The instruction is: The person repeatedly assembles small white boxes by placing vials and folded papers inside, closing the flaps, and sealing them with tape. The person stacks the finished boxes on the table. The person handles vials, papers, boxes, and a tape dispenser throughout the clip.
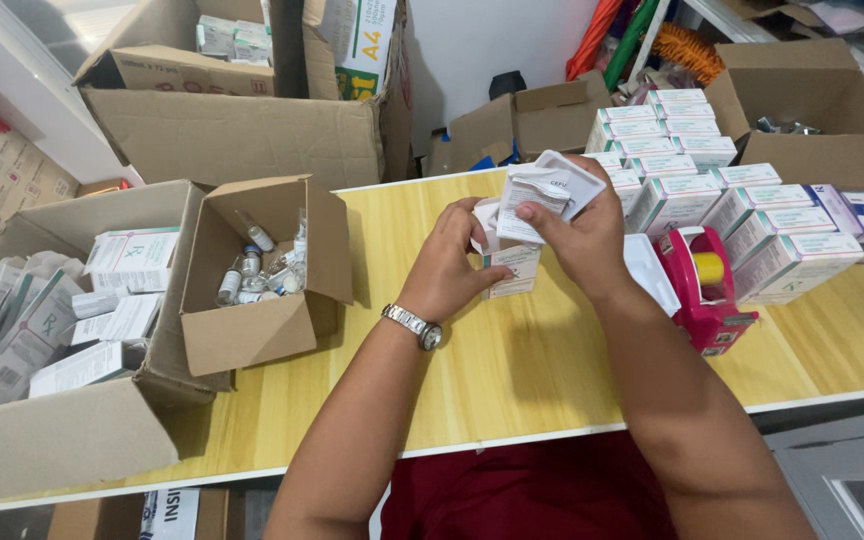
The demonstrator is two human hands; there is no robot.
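Note:
Both my hands are raised over the yellow wooden table. My left hand, with a metal watch on its wrist, grips a small white medicine carton held upright. My right hand pinches a folded white paper leaflet together with a white plastic tray just above the carton's open top. Whether the leaflet is partly inside the carton is hidden by my fingers.
A small open cardboard box with several glass vials stands at left, beside a larger box of flattened cartons and leaflets. Stacked white-and-green cartons fill the right. A pink tape dispenser sits near my right forearm. More cardboard boxes stand behind.

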